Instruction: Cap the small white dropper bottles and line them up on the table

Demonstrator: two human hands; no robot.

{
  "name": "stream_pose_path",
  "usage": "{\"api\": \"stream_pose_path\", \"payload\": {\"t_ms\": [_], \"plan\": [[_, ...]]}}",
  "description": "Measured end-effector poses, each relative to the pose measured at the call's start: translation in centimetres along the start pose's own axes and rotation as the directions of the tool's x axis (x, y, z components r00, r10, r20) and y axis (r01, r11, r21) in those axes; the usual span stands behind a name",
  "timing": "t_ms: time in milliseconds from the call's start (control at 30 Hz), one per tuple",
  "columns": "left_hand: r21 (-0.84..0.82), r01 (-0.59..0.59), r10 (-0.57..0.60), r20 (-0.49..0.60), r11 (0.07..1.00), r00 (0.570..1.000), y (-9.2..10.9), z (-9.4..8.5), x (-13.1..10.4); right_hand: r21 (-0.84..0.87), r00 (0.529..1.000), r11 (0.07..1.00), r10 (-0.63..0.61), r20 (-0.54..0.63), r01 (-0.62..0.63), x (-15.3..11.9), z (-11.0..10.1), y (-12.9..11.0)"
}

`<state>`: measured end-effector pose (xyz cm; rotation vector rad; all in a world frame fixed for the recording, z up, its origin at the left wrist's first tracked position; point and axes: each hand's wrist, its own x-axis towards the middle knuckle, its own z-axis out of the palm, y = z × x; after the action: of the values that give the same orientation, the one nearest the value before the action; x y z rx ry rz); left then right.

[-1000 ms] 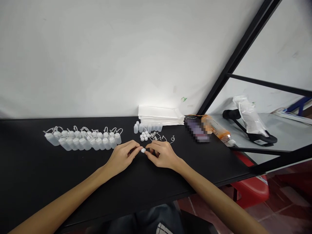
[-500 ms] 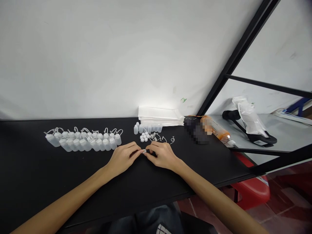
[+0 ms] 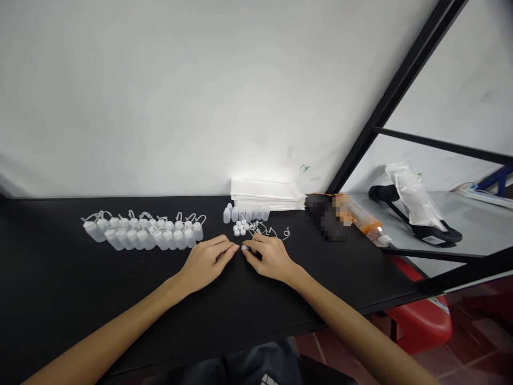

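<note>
My right hand (image 3: 271, 258) pinches a small white cap (image 3: 245, 247) between thumb and fingers, just above the black table. Close beside it, my left hand (image 3: 209, 262) has its thumb and fingertips pressed together; whether anything is between them I cannot make out. A small gap separates the two hands. Beyond them lies a cluster of loose white caps (image 3: 240, 228), with thin white plastic straps (image 3: 272, 232) to its right. Several small translucent bottles (image 3: 248, 214) stand behind the caps. To the left, a double row of capped bottles (image 3: 146, 240) carries white straps on top.
A stack of white bags or envelopes (image 3: 266, 193) lies against the wall. At the right are a pixelated dark object (image 3: 326, 219), an orange-labelled bottle (image 3: 363, 220) and a black metal frame (image 3: 379, 120). A red stool (image 3: 425, 323) stands below the table edge.
My hands have come apart slightly; the small white piece that was between both sets of fingertips is now in my right hand only. The whole view has shifted a little.
</note>
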<state>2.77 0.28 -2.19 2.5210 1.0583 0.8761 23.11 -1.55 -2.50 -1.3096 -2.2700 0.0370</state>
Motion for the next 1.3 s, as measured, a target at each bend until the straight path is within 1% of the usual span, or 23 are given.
{"api": "stream_pose_path", "payload": {"t_ms": [133,267,433,500,633,733,800,867,933,1000,1067,1200,1300], "plan": [[0.076,-0.037,0.037,0.000,0.996,0.999,-0.2,0.2,-0.1,-0.071,0.999,0.997,0.034,0.023,-0.033,0.1,0.2,0.1],[0.110,-0.087,0.087,0.004,0.990,0.996,-0.3,0.3,-0.3,-0.123,0.999,0.992,0.036,0.032,-0.032,0.2,0.2,0.2],[0.130,-0.092,0.090,0.015,0.987,0.996,-0.5,0.4,-0.3,-0.161,0.998,0.985,0.067,0.018,-0.063,0.2,0.3,0.4],[0.137,-0.092,0.090,0.018,0.986,0.996,-0.5,0.4,-0.3,-0.155,0.997,0.985,0.079,-0.012,-0.080,0.2,0.4,0.5],[0.139,-0.100,0.096,0.036,0.985,0.995,-0.6,0.4,-0.3,-0.138,0.990,0.985,0.092,-0.111,-0.107,0.2,0.5,0.7],[0.143,-0.102,0.098,0.038,0.984,0.994,-0.6,0.4,-0.3,-0.130,0.984,0.988,0.065,-0.166,-0.088,0.2,0.5,0.7],[0.145,-0.107,0.103,0.038,0.984,0.994,-0.5,0.3,-0.3,-0.121,0.974,0.989,0.053,-0.219,-0.081,0.2,0.4,0.7],[0.145,-0.113,0.108,0.041,0.983,0.993,-0.5,0.3,-0.3,-0.100,0.953,0.989,0.076,-0.295,-0.109,0.2,0.1,0.9],[0.147,-0.117,0.112,0.041,0.982,0.993,-0.4,0.2,-0.3,-0.068,0.919,0.983,0.135,-0.371,-0.172,0.4,-0.6,1.5],[0.148,-0.124,0.119,0.037,0.981,0.992,-0.4,0.2,-0.3,-0.041,0.879,0.966,0.216,-0.424,-0.257,1.0,-1.4,2.6],[0.147,-0.137,0.134,0.032,0.980,0.990,-0.4,0.2,-0.3,-0.040,0.851,0.937,0.297,-0.432,-0.348,1.9,-2.2,4.0],[0.149,-0.173,0.171,0.025,0.974,0.985,-0.4,0.1,-0.3,-0.074,0.847,0.892,0.393,-0.357,-0.445,4.2,-2.9,6.5],[0.150,-0.170,0.167,0.034,0.974,0.985,-0.3,0.0,-0.3,-0.054,0.845,0.890,0.410,-0.345,-0.453,5.1,-2.5,7.2]]}}
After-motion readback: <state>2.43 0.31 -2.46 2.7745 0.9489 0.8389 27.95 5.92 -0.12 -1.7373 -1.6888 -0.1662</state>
